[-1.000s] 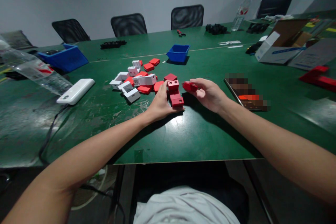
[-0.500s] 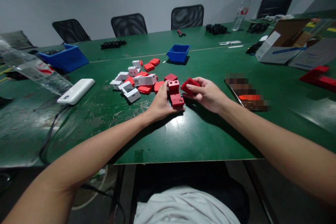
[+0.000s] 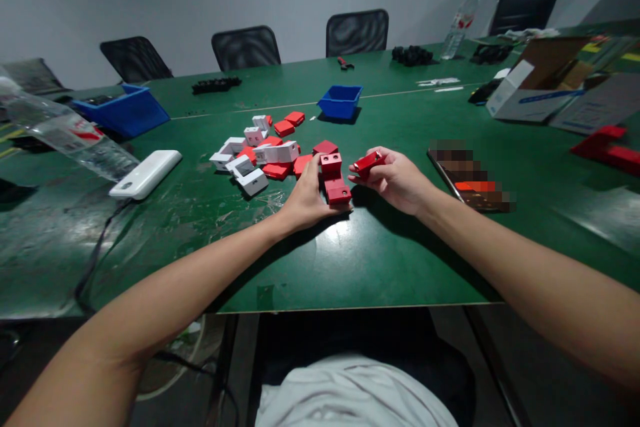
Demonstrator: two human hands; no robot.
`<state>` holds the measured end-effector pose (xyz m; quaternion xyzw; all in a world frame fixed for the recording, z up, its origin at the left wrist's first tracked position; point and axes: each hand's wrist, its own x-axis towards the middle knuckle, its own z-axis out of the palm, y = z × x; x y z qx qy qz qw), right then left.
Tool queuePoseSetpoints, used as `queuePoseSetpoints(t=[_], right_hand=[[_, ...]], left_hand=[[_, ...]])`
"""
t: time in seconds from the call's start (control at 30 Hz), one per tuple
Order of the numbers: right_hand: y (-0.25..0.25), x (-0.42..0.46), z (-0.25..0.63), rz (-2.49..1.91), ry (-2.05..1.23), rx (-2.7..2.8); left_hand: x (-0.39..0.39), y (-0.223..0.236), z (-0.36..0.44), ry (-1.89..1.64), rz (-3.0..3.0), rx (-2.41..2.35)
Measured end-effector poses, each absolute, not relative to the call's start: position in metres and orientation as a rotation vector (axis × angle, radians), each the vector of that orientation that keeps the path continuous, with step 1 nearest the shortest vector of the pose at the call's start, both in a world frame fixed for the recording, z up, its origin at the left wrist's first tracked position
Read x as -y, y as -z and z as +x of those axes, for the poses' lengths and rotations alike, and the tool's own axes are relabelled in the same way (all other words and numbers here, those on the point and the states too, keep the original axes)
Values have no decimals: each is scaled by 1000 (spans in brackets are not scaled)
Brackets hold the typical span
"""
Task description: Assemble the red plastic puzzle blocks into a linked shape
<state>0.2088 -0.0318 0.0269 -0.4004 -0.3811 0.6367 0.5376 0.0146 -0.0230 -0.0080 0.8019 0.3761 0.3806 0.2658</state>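
My left hand (image 3: 309, 196) is closed around a stepped red block (image 3: 335, 180) with round holes in its faces, held low over the green table. Just to the right, my right hand (image 3: 397, 180) pinches a smaller red piece (image 3: 369, 163), tilted and apart from the block. Behind my left hand lies a loose pile of white U-shaped blocks (image 3: 251, 180) and flat red pieces (image 3: 277, 170). One more red piece (image 3: 325, 147) rests on the table just beyond the stepped block.
A small blue bin (image 3: 341, 103) stands beyond the pile, and a larger blue bin (image 3: 125, 112) at the left. A white power bank (image 3: 146, 175) lies near a plastic bottle (image 3: 75, 130). Right of my right hand is a phone (image 3: 470, 180); farther right stands an open cardboard box (image 3: 537, 83).
The small red piece has been turned in my right hand and moved slightly right, away from the stepped block. My left hand and its block have stayed put.
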Motion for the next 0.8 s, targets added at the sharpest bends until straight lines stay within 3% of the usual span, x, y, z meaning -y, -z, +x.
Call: queuePoseSetpoints(t=[0.8], right_hand=[[-22, 28, 210, -956, -1477, 956]], left_hand=[[20, 11, 14, -1054, 2189, -988]])
